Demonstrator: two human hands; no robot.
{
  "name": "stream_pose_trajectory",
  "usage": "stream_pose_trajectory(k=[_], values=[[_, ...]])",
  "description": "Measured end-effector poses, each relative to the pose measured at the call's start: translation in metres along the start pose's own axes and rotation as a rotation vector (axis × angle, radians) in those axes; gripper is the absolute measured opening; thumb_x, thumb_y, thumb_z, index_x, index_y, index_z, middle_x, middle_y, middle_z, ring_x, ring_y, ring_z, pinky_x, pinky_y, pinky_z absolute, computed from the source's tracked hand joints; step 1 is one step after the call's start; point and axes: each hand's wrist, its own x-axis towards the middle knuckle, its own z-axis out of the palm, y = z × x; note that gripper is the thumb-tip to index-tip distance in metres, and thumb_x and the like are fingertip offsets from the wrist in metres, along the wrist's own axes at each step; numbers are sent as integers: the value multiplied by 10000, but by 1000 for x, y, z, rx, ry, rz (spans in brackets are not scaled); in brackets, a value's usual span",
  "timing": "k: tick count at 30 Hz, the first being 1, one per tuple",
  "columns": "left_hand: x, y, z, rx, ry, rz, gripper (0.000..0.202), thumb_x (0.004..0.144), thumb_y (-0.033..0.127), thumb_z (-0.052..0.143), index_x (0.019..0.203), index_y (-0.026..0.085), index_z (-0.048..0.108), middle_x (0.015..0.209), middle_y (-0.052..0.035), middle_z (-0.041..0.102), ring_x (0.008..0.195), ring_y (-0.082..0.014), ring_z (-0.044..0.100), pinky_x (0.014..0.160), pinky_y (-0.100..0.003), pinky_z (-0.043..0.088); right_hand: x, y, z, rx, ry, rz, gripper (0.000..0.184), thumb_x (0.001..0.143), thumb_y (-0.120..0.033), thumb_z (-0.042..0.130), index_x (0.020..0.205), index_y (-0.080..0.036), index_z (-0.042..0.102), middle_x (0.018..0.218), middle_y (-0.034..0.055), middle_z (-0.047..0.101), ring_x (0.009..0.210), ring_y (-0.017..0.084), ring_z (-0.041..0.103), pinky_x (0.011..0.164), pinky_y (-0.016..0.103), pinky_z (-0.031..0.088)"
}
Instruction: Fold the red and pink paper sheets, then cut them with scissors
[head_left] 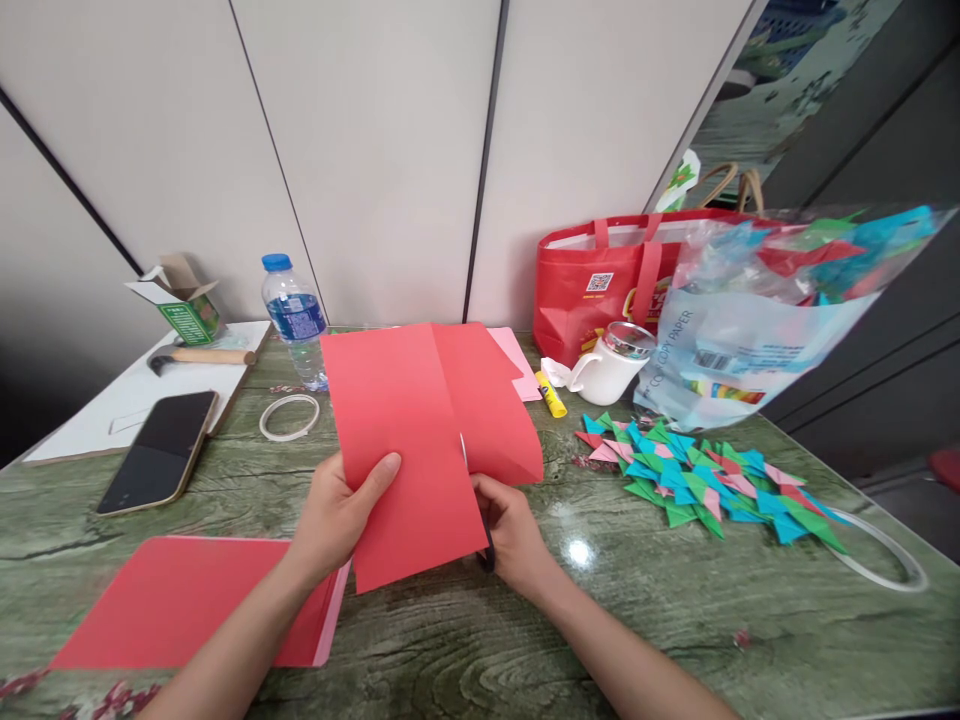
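Note:
A large sheet of red paper (397,400) is held up over the table, partly cut along a line from its lower edge. My left hand (341,510) grips its left part, thumb on top and fingers beneath. My right hand (514,535) is closed round the dark handle of a pair of scissors (463,450); only a bit of blade shows in the cut, the rest hidden by paper and fingers. To the right of the cut the paper curls away. A stack of red paper (187,600) with a pink edge lies under my left forearm.
Behind stand a water bottle (296,320), white mug (611,368), red bag (577,290) and plastic bag of paper (750,320). A glue stick (551,395), tape roll (289,418), phone (159,450), wooden-handled tool (202,355) and folded paper pieces (697,475) lie about.

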Motion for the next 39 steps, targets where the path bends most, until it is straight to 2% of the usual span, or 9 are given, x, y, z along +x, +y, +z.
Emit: stream_pose_trajectory(k=[11,17,25,29,39], values=[[0,0,1,24,2,10,347,698,433,633,890,144,617,971,-109,690,805,-262,649,634,-352,547,1,2,-2,13,18,10,268,534,-249,789,743,-183,635,689,-2,695,693,188,657,631,266,525],[-1,0,3,86,10,33,373,699,444,624,918,142,622,996,-112,687,859,-277,644,678,-361,540,0,-1,1,-22,36,6,280,546,-281,783,758,-189,625,745,7,699,684,178,648,648,274,528],[-4,3,9,173,9,57,393,689,476,611,873,129,637,939,-116,695,834,-284,642,634,-346,540,2,-7,-1,-104,74,-44,285,560,-296,774,776,-196,617,788,19,697,689,171,638,665,277,525],[-4,2,8,161,5,54,391,694,472,612,882,130,626,950,-118,688,846,-285,637,644,-351,539,2,-7,-2,-77,66,-47,275,555,-261,780,769,-195,620,766,14,695,672,167,641,650,268,521],[-3,2,7,139,-21,25,391,700,458,611,919,134,615,978,-113,683,867,-280,634,635,-340,540,1,-10,0,-127,44,-40,318,547,-309,782,795,-195,617,807,26,704,726,183,646,653,272,526]])
